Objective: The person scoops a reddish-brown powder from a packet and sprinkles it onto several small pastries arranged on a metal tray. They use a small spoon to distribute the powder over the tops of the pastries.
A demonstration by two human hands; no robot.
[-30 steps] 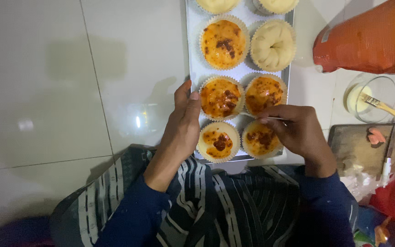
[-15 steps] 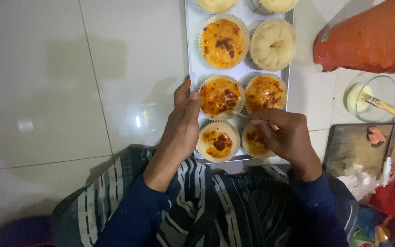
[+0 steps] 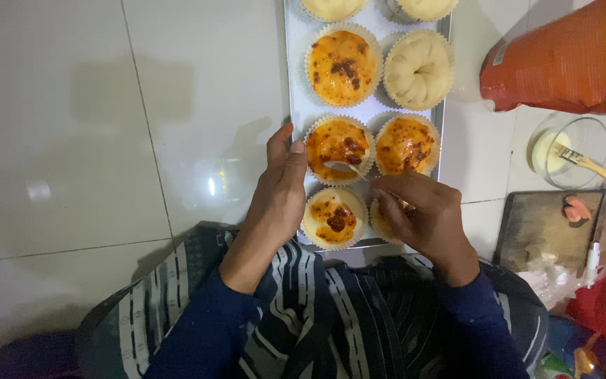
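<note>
Spoon (image 3: 345, 169): a small pale one, its bowl lying on the orange topping of the bun (image 3: 337, 140) just ahead of my fingers; my right hand (image 3: 422, 214) is closed on its handle, fingers curled.
Head view, edges: the white tray (image 3: 294, 84) runs away from me; its near edge sits right at my lap, its left edge touches my left hand (image 3: 278, 193), its far end leaves the picture.
Left hand: flat and open, fingers straight, thumb side pressed against the tray's left rim beside the two nearest buns, gripping nothing.
Open room: to the left of my left hand lies bare white tile floor (image 3: 71, 126), wide and free; to the right of my right hand the space is crowded.
Buns: two rows in white paper cups; the near ones by my hands carry glossy orange topping with dark specks, one further off on the right, the plain bun (image 3: 418, 69), is pale. My right hand covers most of the nearest right-hand bun.
Right of my right hand: a glass bowl (image 3: 568, 151) with a brush (image 3: 594, 167) resting in it, a dark board (image 3: 545, 228) nearer me, an orange bag (image 3: 562, 60) beyond.
In the way: my striped cloth (image 3: 317, 316) in my lap lies close under the tray's near edge.
</note>
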